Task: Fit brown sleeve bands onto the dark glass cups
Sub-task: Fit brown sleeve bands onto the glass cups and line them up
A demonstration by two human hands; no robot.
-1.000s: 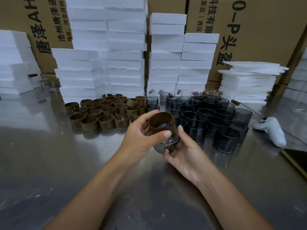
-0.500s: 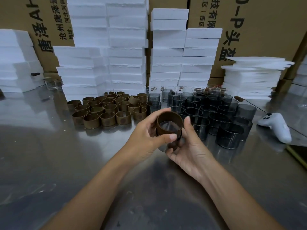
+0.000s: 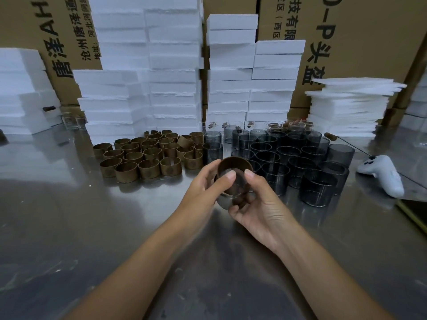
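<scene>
A dark glass cup (image 3: 225,203) is held above the steel table between both hands, tilted with its mouth facing me. A brown sleeve band (image 3: 233,163) sits around the cup's upper part. My left hand (image 3: 203,188) grips the cup and band from the left, thumb across the front. My right hand (image 3: 258,204) cradles the cup from the right and below, thumb on the rim. Several loose brown bands (image 3: 147,155) stand in rows at the centre left. Several bare dark cups (image 3: 298,158) cluster at the centre right.
Stacks of white foam blocks (image 3: 147,72) line the back, with thin foam sheets (image 3: 346,107) at the right and cardboard boxes (image 3: 360,42) behind. A white game controller (image 3: 381,174) lies at the right. The steel table (image 3: 69,215) shows bare metal in front.
The band has slid further down around the cup and both hands have shifted their hold; the cup now tilts with its mouth more toward me.
</scene>
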